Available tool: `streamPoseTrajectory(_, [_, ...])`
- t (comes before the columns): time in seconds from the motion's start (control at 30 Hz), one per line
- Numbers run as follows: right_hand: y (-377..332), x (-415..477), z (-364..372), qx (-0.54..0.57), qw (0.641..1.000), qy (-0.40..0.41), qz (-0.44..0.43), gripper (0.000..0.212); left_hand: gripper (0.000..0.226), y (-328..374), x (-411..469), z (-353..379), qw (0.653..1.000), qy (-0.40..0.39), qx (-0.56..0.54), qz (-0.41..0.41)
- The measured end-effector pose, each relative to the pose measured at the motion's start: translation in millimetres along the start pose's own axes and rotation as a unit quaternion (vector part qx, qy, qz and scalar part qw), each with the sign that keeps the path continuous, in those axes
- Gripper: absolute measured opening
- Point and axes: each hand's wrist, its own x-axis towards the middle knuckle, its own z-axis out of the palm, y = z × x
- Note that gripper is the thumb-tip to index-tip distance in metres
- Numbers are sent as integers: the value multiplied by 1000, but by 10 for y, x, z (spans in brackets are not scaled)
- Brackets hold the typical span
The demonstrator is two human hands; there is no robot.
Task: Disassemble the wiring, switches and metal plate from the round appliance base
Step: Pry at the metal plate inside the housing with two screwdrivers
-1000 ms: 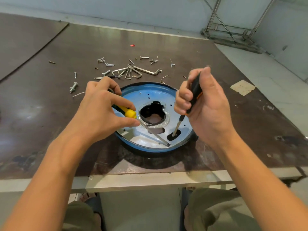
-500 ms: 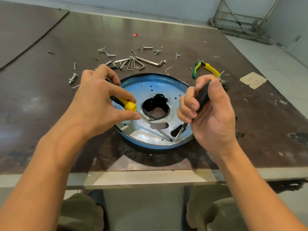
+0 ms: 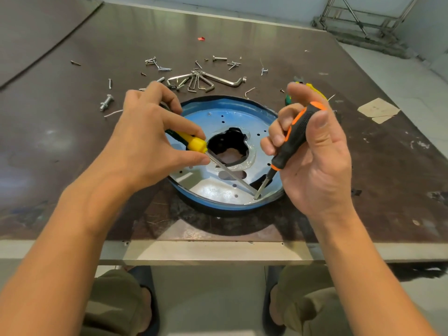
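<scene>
The left hand [image 3: 145, 141] pinching a yellow-handled screwdriver [image 3: 194, 143] slanted rightward and the right hand [image 3: 315, 161] gripping a steep black-and-orange screwdriver [image 3: 294, 137] hold both tips together near-right on the round blue metal base [image 3: 230, 115].

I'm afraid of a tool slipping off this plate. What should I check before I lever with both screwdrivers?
1. Left hand grips the yellow screwdriver: ok.
2. Right hand grips the black-and-orange screwdriver: ok.
3. Both tips meet at the metal plate's near-right edge: ok.
4. Tips seated in a screw or gap: cannot tell.
5. Round base held down: not ok, both hands hold tools, no clamp visible.
6. Hex keys and loose screws lie beyond the far rim, clear of the tips: ok.
</scene>
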Motion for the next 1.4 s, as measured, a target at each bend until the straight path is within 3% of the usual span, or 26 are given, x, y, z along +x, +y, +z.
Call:
streamPoseTrajectory(0.33, [7,30,-32,-25,999,-3,-26,35,47,-9,-2,-137,999,-3,38,15])
streamPoseTrajectory(0.63, [30,-16,12,-25,998,-24,-45,24,37,73,-17,-163,997,5,69,24])
streamPoseTrajectory(0.8, [43,16,-15,-46,997,19,-64,27,41,95,-21,-170,997,8,79,22])
streamPoseTrajectory(1.03, [58,9,-15,-27,998,-20,-58,25,40,106,-29,-165,996,7,87,13])
streamPoseTrajectory(1.4, [65,4,-4,-18,998,-2,-58,25,42,106,-25,-154,997,-5,76,0])
